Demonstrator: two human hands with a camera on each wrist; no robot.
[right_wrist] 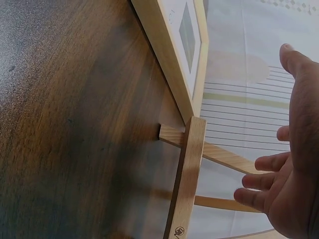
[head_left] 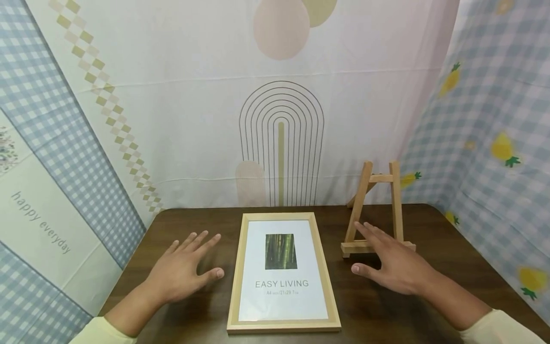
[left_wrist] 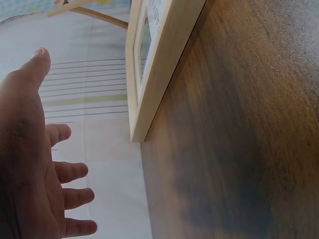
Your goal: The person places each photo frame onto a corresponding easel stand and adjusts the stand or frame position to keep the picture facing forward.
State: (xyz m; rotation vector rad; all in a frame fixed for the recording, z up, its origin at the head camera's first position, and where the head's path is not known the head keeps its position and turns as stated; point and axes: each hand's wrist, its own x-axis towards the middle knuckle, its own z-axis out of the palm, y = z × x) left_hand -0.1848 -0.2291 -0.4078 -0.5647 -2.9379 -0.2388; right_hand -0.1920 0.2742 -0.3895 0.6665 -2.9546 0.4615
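Observation:
A light wooden picture frame lies flat on the dark wooden table, its white insert showing a small bamboo print and the words EASY LIVING. To its left hovers my left hand, fingers spread, above the table and holding nothing. On the other side my right hand is held out with its fingers extended, also without anything in it. Just behind that hand a small wooden easel stands upright, partly covered by the fingers in the head view. The right wrist view shows the easel's lower ledge below the hand, apart from it.
The dark brown table ends at a white patterned cloth hung behind it. Checked cloths hang at the left and at the right, close to the table's sides.

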